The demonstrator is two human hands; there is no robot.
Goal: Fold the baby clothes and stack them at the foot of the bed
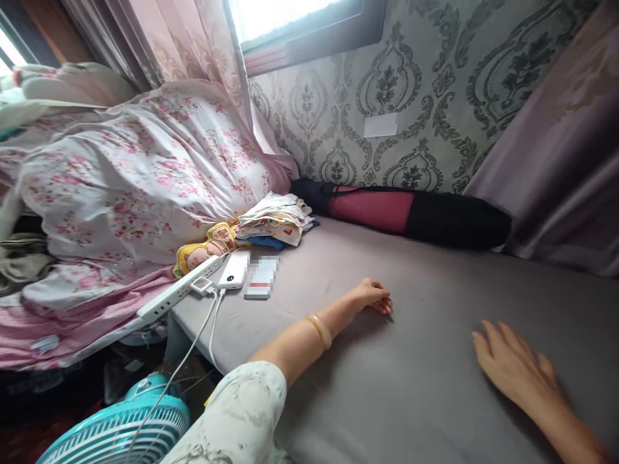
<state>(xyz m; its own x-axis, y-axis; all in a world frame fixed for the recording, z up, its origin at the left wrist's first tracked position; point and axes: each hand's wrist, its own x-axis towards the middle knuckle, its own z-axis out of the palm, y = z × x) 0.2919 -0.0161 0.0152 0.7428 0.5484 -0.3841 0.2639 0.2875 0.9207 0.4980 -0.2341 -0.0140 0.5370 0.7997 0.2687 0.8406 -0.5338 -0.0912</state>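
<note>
A plain grey sheet [425, 399] covers the flat bed surface under both arms. My left hand [373, 295] is at the sheet's middle, its fingers curled down and close together. Whatever those fingers hold, if anything, is too small to make out. A pale bangle [320, 332] circles the left forearm. To the right, my right hand [515, 361] has its fingers stretched out and slightly apart, palm down over the sheet. Nothing shows in it, and slight blur keeps me from telling whether it touches the cloth.
A black and dark red long bag [370, 209] lies along the wall. Folded clothes [275, 219], a yellow plush toy [206, 250], a power strip [178, 290], a white power bank [235, 270] and a blurred-out flat object [261, 277] line the left. Below stands a turquoise fan [120, 425], crossed by a cable.
</note>
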